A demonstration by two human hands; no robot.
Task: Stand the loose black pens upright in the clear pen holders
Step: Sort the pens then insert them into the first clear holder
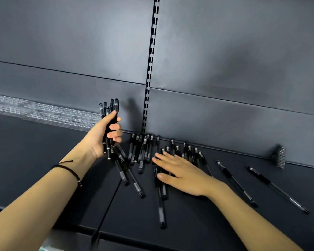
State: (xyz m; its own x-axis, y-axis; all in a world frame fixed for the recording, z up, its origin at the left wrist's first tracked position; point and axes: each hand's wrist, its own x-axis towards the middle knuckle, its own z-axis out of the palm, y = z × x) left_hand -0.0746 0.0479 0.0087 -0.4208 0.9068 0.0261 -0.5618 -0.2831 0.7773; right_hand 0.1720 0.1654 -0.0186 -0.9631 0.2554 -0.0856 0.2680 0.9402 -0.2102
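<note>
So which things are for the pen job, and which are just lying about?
For the job: bundle of pens in the left hand; loose pens under and around the right hand; clear pen holders, back left.
Just lying about: slotted upright on the wall; small ridged thing far right, unclear.

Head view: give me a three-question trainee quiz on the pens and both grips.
1. True or false: the left grip holds a bundle of pens.
2. The right grip is: A) raised in the air; B) flat on loose pens; C) an empty fist.
3. Fill in: the clear holder lies to the left grip's ___ side.
Key: 1 true; 2 B; 3 left.
</note>
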